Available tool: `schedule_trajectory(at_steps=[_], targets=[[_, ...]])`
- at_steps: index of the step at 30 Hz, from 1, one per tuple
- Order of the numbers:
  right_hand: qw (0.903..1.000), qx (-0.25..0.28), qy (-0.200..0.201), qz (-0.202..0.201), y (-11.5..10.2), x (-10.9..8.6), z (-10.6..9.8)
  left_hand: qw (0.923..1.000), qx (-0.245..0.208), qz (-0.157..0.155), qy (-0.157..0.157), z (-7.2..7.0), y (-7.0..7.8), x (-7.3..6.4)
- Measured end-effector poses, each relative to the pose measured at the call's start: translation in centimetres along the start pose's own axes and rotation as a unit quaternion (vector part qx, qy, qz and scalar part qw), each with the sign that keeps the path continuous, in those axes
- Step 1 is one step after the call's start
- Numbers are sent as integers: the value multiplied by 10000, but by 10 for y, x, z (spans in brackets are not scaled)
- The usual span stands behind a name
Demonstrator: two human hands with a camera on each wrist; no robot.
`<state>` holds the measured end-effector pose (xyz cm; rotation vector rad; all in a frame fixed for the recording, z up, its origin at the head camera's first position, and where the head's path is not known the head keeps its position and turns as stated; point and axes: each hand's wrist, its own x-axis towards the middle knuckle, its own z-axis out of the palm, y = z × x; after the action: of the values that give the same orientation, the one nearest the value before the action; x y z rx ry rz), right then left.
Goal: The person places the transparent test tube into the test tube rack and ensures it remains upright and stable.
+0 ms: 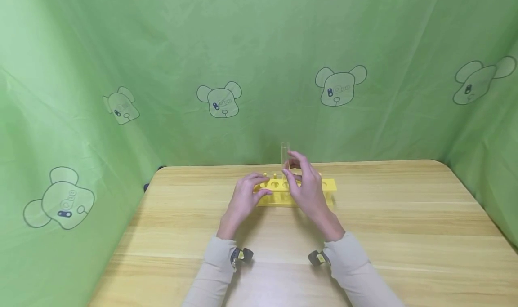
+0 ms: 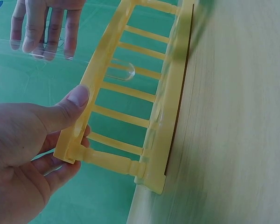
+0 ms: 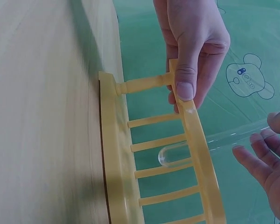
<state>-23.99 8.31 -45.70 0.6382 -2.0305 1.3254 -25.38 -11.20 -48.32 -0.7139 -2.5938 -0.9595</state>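
A yellow test tube rack (image 1: 331, 185) stands upright on the table, its top plate pierced by a row of round holes. My left hand (image 1: 245, 193) grips the left end of that plate, thumb on top and fingers beneath, as the left wrist view shows. Between thumb and fingers of my right hand (image 1: 307, 188) is a clear glass test tube (image 1: 285, 149), held upright above the rack. Its rounded bottom (image 3: 168, 156) has passed through a hole in the top plate and hangs above the rack's base (image 3: 113, 154).
Light wood-grain tabletop (image 1: 404, 235) spreads around the rack. Behind and at both sides hang green curtains (image 1: 267, 51) printed with bear heads; the back one is close behind the table's far edge. A dark wrist camera (image 1: 319, 257) sits on each sleeve.
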Motion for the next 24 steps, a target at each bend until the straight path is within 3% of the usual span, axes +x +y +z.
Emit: schedule_trajectory(at_steps=[24], targets=[[9998,47,-36,198,7,-9,4,9999,19,-164,-41,0,1,0]])
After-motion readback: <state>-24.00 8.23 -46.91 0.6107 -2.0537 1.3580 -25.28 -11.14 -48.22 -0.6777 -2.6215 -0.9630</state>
